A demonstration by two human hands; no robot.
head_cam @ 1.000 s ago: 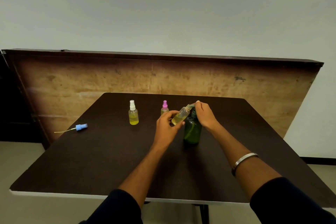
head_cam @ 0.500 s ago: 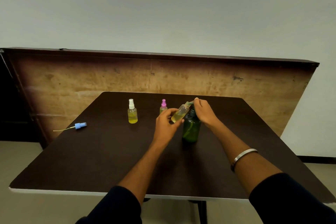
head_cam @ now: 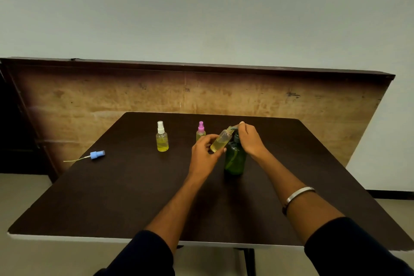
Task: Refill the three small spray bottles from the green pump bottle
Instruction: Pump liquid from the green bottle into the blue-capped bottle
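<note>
The green pump bottle (head_cam: 234,159) stands upright on the dark table (head_cam: 125,195), right of centre. My right hand (head_cam: 251,141) rests on its pump head, fingers over the spout. My left hand (head_cam: 205,154) holds an uncapped small bottle (head_cam: 220,141) of yellow liquid, tilted so its open neck meets the spout. A white-capped spray bottle (head_cam: 162,139) stands to the left. Beside it a pink-capped spray bottle (head_cam: 200,131) is partly hidden behind my left hand.
A loose blue spray cap (head_cam: 97,154) with its thin dip tube lies near the table's left edge. A worn wooden panel (head_cam: 201,94) leans up behind the table's far edge. The near edge of the table is white.
Both hands and the tilted bottle stay at the pump spout. The view has shifted slightly; nothing on the table has moved.
</note>
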